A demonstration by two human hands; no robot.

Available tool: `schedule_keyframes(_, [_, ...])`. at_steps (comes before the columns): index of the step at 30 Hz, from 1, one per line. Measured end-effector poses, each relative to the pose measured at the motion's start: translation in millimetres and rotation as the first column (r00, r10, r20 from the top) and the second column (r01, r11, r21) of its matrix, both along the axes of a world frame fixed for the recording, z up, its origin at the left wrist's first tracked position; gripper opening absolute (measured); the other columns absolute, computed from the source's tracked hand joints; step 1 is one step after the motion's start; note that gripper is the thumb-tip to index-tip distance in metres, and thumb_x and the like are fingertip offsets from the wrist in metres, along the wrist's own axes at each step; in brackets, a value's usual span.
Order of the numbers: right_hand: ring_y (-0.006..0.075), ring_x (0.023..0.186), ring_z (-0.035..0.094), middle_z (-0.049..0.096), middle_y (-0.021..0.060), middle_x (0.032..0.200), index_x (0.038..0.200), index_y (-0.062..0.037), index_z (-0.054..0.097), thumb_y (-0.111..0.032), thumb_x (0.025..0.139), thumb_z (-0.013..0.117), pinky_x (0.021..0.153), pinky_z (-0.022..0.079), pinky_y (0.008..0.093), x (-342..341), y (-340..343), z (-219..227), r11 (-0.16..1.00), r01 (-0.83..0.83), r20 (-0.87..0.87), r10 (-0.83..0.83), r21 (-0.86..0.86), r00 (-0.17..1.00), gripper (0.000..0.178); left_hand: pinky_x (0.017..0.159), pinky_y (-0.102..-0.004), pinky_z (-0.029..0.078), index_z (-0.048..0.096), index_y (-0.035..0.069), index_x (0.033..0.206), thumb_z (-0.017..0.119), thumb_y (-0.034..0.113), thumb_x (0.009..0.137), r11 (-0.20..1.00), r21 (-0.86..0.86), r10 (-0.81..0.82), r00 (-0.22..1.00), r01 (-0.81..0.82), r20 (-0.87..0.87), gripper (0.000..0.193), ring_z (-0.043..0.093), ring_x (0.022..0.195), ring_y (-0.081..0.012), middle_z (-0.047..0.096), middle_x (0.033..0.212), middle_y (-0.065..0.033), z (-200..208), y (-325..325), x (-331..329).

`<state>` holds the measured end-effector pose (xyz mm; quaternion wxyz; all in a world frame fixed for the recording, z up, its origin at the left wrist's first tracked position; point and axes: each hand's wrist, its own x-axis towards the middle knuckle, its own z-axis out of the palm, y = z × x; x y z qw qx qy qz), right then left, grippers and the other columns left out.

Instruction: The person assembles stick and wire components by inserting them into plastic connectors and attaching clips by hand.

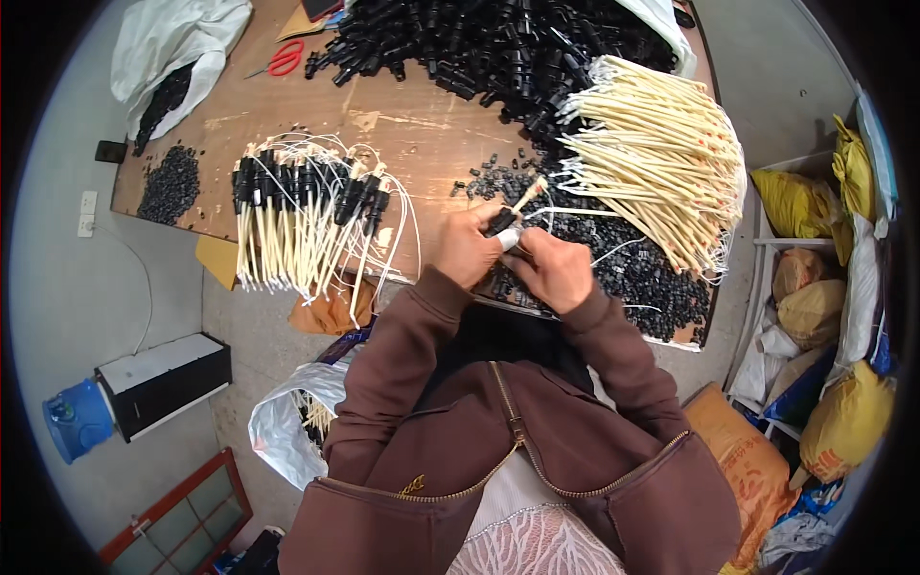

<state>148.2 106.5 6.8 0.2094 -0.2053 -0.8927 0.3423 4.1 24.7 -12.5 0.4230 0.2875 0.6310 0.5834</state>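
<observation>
Near the table's front edge, my left hand point(468, 247) is closed around a black plastic connector point(499, 222). A short cream sleeved cable end point(529, 195) sticks out of the connector, pointing up and to the right. Close against it, my right hand point(558, 270) is pinched, and what lies between its fingers is hidden. Something white point(511, 239), perhaps a wrapping on a finger, shows between the two hands. Beneath them spread many small black plastic pieces point(632, 278). A large bundle of cream sleeved cables point(656, 158) lies right of my hands.
Cables fitted with black connectors point(307, 211) hang over the front edge at left. Black connectors point(460, 48) are heaped at the back, near red-handled scissors point(286, 57). A small black pile point(170, 184) sits far left. Sacks point(805, 297) fill shelves at right; an open bag point(292, 422) stands below.
</observation>
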Motion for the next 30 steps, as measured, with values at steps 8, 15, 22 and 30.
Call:
schedule_keyframes(8, [0.0285, 0.055, 0.062, 0.060, 0.0128, 0.061, 0.092, -0.0085, 0.068, -0.012, 0.079, 0.067, 0.049, 0.047, 0.0354, 2, -1, -6, 0.988, 0.132, -0.054, -0.136, -0.078, 0.989, 0.013, 0.069, -0.0316, 0.050, 0.064, 0.000, 0.104, 0.057, -0.002, 0.077, 0.962, -0.220, -0.234, 0.897, 0.158, -0.376, 0.028, 0.063, 0.077, -0.0159, 0.066, 0.082, -0.0088, 9, -17, -23])
schedule_keyframes(15, [0.0282, 0.052, 0.062, 0.060, 0.0129, 0.059, 0.091, -0.0082, 0.068, -0.010, 0.078, 0.066, 0.048, 0.047, 0.0358, -4, -3, -6, 0.982, 0.182, -0.101, -0.186, -0.042, 0.977, 0.013, 0.085, -0.0450, 0.046, 0.059, 0.003, 0.111, 0.053, 0.000, 0.074, 0.938, -0.262, -0.345, 0.679, 0.227, -0.648, 0.038, 0.058, 0.097, -0.0415, 0.063, 0.100, -0.0214, 9, -18, -23])
schedule_keyframes(22, [0.0254, 0.055, 0.062, 0.060, 0.0143, 0.064, 0.094, -0.0041, 0.066, -0.006, 0.082, 0.064, 0.051, 0.047, 0.0336, -9, -2, 7, 0.976, 0.130, -0.043, -0.140, -0.175, 0.989, 0.012, 0.088, -0.0454, 0.045, 0.055, 0.004, 0.119, 0.052, 0.000, 0.076, 0.882, -0.378, -0.466, 0.653, 0.283, -0.597, 0.043, 0.057, 0.103, -0.0406, 0.062, 0.106, -0.0208, 22, -15, -16])
schedule_keyframes(30, [0.0322, 0.060, 0.063, 0.062, 0.0135, 0.069, 0.096, -0.0055, 0.061, -0.005, 0.083, 0.059, 0.051, 0.047, 0.0418, -4, -8, -12, 0.999, 0.003, -0.021, -0.003, 0.033, 1.000, 0.013, 0.072, -0.0304, 0.048, 0.062, 0.004, 0.100, 0.063, -0.006, 0.069, 0.956, -0.034, -0.265, 0.810, 0.292, -0.524, 0.032, 0.060, 0.082, -0.0211, 0.063, 0.089, -0.0088, 16, -15, -19])
